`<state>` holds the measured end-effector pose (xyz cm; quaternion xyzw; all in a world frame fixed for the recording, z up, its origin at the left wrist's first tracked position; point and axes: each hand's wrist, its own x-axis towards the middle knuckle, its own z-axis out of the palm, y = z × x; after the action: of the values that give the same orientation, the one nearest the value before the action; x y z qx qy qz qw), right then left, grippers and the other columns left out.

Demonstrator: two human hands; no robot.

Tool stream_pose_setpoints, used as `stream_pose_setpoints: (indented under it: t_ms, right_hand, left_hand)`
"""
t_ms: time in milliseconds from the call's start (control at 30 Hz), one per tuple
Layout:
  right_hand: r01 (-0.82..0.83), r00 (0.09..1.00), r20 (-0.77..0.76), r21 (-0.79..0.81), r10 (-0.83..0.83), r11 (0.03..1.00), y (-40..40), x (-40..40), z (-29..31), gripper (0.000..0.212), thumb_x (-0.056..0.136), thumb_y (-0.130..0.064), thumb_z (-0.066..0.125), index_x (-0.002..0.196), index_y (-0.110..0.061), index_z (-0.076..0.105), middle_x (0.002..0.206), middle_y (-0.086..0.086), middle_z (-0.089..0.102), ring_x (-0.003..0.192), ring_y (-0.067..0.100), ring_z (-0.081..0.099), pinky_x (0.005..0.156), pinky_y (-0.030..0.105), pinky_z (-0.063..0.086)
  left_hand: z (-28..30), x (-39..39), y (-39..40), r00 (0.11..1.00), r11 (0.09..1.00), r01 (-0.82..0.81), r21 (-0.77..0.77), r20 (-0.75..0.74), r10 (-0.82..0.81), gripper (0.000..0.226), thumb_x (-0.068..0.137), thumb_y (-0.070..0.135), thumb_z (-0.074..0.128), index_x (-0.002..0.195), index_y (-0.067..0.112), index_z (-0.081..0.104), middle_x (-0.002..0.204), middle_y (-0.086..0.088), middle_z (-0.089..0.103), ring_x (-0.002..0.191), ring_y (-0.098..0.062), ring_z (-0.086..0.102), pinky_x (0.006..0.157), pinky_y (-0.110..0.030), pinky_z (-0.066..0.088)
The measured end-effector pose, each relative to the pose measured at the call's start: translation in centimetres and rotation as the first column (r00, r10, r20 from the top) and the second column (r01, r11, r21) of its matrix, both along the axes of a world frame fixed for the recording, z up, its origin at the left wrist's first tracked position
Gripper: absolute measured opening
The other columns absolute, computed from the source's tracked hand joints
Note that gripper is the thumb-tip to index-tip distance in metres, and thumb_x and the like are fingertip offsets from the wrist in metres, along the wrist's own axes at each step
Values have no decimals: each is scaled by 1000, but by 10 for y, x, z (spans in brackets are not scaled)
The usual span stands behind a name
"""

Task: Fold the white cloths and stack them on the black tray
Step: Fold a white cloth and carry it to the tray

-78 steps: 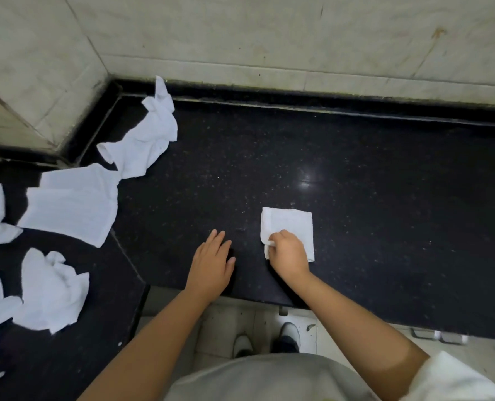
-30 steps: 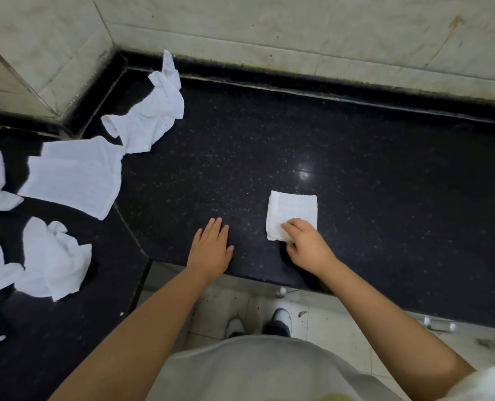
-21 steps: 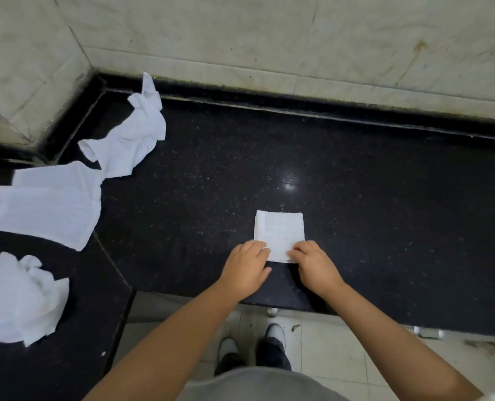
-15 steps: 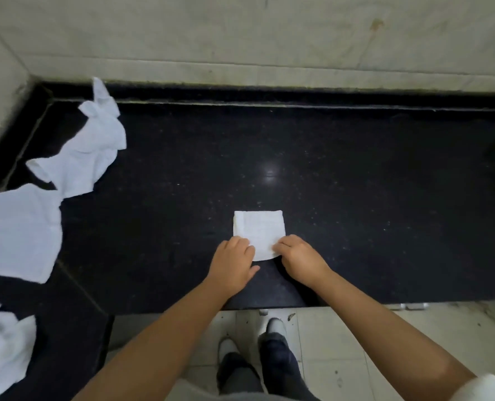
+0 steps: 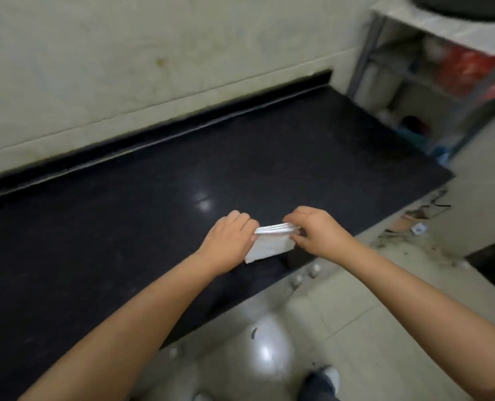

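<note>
1. Folded white cloth [image 5: 272,240] lifted just above the counter [image 5: 124,227] front edge, centre frame.
2. Left hand [image 5: 229,241] pinches its 9 o'clock end, right hand [image 5: 317,233] its 3 o'clock end, likely keeping layers aligned for carrying.
3. Black tray not seen.

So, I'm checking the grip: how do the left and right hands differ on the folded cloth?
The left hand grips the folded cloth at its left edge, fingers curled over the top; the right hand pinches its right edge. The left hand sits slightly lower, the right higher. Both hold it lifted above the black counter.
</note>
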<state>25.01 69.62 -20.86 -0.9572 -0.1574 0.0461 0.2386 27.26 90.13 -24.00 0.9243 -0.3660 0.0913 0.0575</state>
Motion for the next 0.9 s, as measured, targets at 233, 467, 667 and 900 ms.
stream_pose_setpoints:
  t_ms: [233, 467, 667, 900]
  right_hand:
    - [268, 958, 112, -37, -263, 963, -218, -9, 53, 19, 84, -7, 59, 100, -5, 70, 96, 15, 70, 93, 28, 62, 80, 29, 42]
    - [485, 869, 130, -38, -477, 874, -379, 23, 104, 20, 87, -14, 57, 102, -10, 70, 102, 9, 71, 81, 16, 55, 70, 23, 34]
    - [549, 812, 191, 74, -552, 833, -482, 102, 140, 19, 84, -7, 58, 99, -2, 69, 95, 12, 69, 79, 12, 50, 58, 17, 28]
    - [526, 812, 225, 117, -539, 842, -582, 241, 208, 16, 83, -4, 57, 93, -4, 69, 70, 4, 64, 57, 3, 59, 51, 13, 41]
  left_hand:
    - [51, 46, -223, 968, 972, 198, -125, -130, -214, 59, 86, 42, 16, 102, 8, 60, 93, -10, 58, 84, -28, 50, 76, -42, 47]
    - [95, 103, -396, 921, 928, 349, -131, -136, -365, 35, 97, 28, 34, 119, 10, 54, 106, -8, 56, 97, -23, 47, 88, -34, 41]
    - [135, 183, -507, 930, 900, 287, -327, -133, -344, 29, 93, 16, 52, 120, 8, 57, 110, -11, 61, 104, -26, 55, 86, -30, 39]
    - [203, 306, -604, 968, 844, 139, -518, -107, -225, 23, 88, 12, 59, 109, 8, 66, 103, -8, 68, 76, -12, 55, 72, -23, 41]
